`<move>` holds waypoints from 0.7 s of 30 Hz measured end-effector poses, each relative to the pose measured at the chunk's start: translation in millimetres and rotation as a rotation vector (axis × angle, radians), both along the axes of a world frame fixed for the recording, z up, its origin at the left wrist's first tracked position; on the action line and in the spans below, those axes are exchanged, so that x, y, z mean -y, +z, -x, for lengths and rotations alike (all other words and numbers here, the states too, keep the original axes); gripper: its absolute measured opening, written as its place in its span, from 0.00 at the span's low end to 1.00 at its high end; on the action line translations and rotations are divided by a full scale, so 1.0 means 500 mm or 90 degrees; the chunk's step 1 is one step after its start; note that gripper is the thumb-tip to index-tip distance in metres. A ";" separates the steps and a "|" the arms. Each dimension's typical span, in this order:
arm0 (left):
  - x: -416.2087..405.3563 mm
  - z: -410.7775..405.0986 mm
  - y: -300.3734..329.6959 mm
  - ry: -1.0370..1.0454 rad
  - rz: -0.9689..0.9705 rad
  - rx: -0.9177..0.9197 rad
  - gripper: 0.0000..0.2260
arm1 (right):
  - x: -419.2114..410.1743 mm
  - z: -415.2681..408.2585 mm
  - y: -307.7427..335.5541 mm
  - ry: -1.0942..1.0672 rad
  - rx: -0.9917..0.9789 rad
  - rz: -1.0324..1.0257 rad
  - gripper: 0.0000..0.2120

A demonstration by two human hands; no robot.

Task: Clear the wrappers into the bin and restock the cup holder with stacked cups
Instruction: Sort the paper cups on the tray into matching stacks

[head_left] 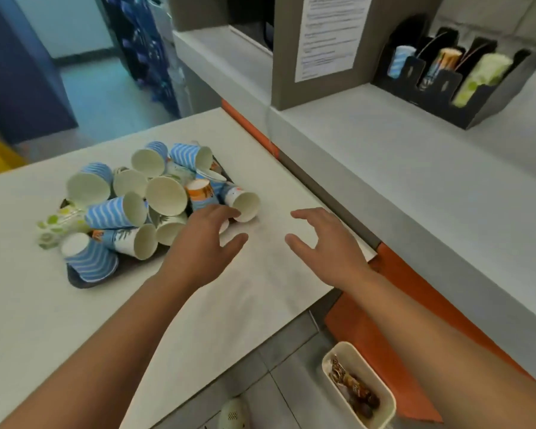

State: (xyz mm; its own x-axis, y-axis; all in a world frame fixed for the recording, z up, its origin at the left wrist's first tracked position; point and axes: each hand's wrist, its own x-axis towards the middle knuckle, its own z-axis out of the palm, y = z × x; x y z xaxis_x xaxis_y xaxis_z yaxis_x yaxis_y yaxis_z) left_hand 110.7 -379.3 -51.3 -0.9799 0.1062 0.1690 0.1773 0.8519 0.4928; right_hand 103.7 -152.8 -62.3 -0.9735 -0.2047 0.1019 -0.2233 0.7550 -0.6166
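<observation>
A heap of loose paper cups (143,199), blue-striped, orange and green-dotted, lies on a dark tray (78,281) on the white table. My left hand (205,243) hovers at the heap's right edge, fingers spread, fingertips touching a white cup (245,204) lying on its side. My right hand (322,243) is open above the bare table to the right, holding nothing. The black cup holder (464,88) stands on the grey counter at the far right and holds three stacks of cups. A cream bin (358,385) with brown wrappers inside sits on the floor below.
A grey box with a printed notice (328,35) stands on the raised counter (399,168) behind the table. An orange panel (393,335) runs below the counter. Tiled floor (276,366) shows beside the bin.
</observation>
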 end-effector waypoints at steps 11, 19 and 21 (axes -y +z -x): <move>0.187 0.059 0.015 0.103 -0.088 -0.032 0.21 | 0.210 0.180 0.009 -0.003 -0.001 0.038 0.18; 0.215 0.116 0.005 0.199 -0.089 -0.041 0.21 | 0.247 0.288 -0.006 0.054 0.007 0.028 0.18; 0.210 0.130 0.003 0.218 -0.087 -0.040 0.22 | 0.251 0.317 -0.019 0.068 0.028 0.015 0.19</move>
